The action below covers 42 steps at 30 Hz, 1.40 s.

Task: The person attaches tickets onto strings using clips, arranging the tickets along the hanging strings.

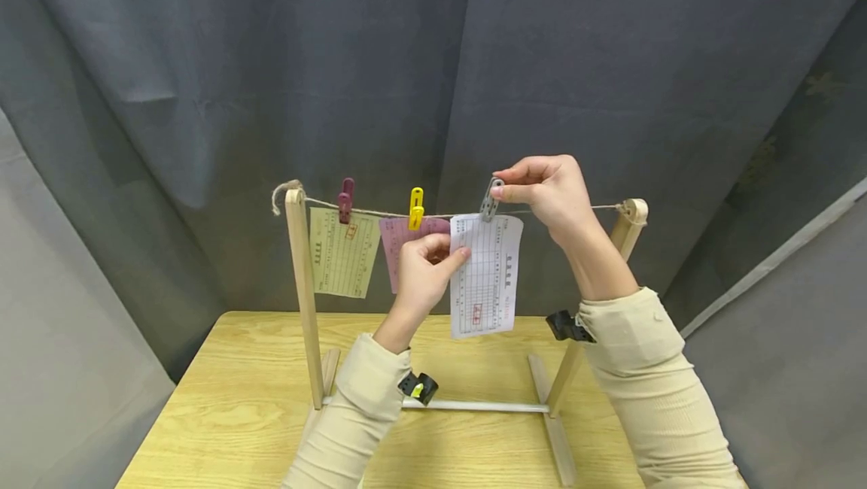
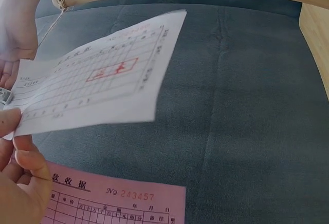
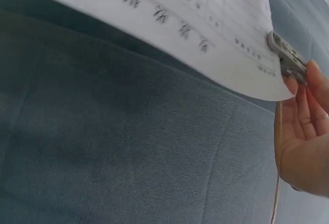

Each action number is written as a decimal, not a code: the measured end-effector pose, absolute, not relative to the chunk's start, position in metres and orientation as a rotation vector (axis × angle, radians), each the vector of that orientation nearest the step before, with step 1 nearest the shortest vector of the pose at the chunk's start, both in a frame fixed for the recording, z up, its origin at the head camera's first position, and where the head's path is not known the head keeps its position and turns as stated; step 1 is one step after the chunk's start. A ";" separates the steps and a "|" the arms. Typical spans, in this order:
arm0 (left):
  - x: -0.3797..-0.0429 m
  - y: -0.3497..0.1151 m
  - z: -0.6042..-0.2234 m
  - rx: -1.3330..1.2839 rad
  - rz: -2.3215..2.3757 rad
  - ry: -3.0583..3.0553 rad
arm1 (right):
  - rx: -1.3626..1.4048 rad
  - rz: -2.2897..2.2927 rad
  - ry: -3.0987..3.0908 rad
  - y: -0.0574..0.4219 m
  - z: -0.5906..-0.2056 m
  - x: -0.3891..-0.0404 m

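Observation:
A white receipt slip (image 1: 489,278) with a printed grid and a red stamp hangs at the twine line (image 1: 596,208). My left hand (image 1: 423,271) pinches its left edge between thumb and fingers. At the slip's top edge, my right hand (image 1: 552,192) pinches a grey clothespin (image 1: 491,201), whose lower end meets the paper. In the right wrist view the grey clothespin (image 3: 287,55) sits over the slip's edge beside the twine. Behind my left hand hangs a pink slip (image 1: 400,244) under a yellow clothespin (image 1: 416,209). Farther left, a maroon clothespin (image 1: 346,201) holds a yellow-green slip (image 1: 344,252).
Two wooden posts, the left post (image 1: 305,301) and the right post (image 1: 626,233), carry the twine. A white bar (image 1: 474,405) joins them low down. The frame stands on a wood-grain table (image 1: 237,399), with a grey curtain (image 1: 339,60) behind.

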<state>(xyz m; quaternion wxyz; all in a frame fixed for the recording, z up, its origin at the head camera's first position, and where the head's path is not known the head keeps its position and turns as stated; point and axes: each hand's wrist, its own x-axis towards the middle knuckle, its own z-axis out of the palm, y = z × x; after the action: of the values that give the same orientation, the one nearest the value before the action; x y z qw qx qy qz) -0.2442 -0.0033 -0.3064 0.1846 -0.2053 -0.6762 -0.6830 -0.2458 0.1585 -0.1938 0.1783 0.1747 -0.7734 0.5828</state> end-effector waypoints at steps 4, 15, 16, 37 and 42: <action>-0.245 -0.003 -0.307 -0.587 -1.903 -1.912 | 0.490 1.609 -2.261 0.161 -0.196 -0.247; -0.245 -0.003 -0.304 -0.566 -1.886 -1.943 | 0.459 1.457 -2.389 0.162 -0.196 -0.243; -0.245 -0.003 -0.304 -0.563 -1.888 -1.943 | 0.460 1.445 -2.400 0.162 -0.196 -0.243; -0.242 -0.006 -0.308 -0.553 -1.938 -1.921 | 0.474 1.493 -2.477 0.169 -0.199 -0.235; -0.240 -0.005 -0.311 -0.555 -1.941 -1.930 | 0.454 1.459 -2.401 0.176 -0.201 -0.227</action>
<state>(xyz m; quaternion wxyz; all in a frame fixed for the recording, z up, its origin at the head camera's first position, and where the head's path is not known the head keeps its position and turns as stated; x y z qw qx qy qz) -0.2399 -0.0049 -0.3109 0.1737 -0.1959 -0.6805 -0.6844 -0.2267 0.1758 -0.2014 0.1469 0.1578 -0.8345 0.5071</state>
